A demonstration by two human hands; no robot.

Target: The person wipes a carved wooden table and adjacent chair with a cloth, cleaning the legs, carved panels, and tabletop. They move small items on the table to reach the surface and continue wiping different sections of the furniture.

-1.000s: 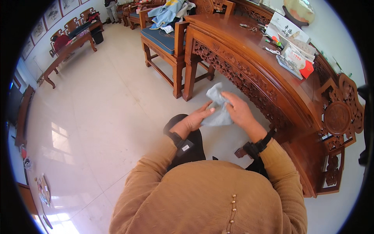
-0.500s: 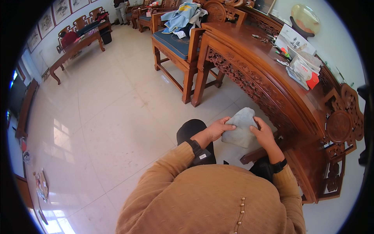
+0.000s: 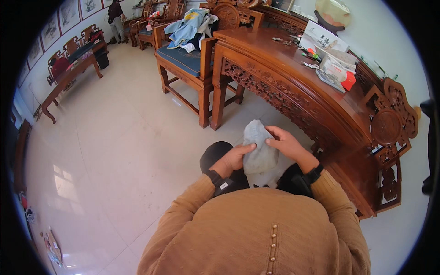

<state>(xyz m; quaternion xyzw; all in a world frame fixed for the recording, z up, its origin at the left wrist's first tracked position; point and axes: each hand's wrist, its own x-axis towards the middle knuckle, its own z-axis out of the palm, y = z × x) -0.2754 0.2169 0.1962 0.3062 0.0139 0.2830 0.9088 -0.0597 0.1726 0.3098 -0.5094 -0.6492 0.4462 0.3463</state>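
A light grey-blue folded cloth [image 3: 259, 153] is held up between my two hands, over my knees. My left hand [image 3: 236, 158] grips its left edge, with the thumb lying on the front and the other fingers behind it. On the opposite side, my right hand [image 3: 288, 145] pinches the upper right edge between thumb and fingers. The cloth narrows toward its top and hangs wider below. Dark bands sit around both my wrists, at the cuffs of a tan knitted sweater.
A carved wooden table [image 3: 279, 59] stands at my right, bearing boxes [image 3: 323, 37], keys and small items. Beside it is a wooden armchair [image 3: 183, 59] with clothes [image 3: 188, 28] piled on it. A low bench [image 3: 73, 73] stands far left; a person [image 3: 116, 20] is at the back.
The cloth has turned narrower and more upright between my hands. My right hand has shifted its grip toward the cloth's upper edge. The view has swung slightly to the right.
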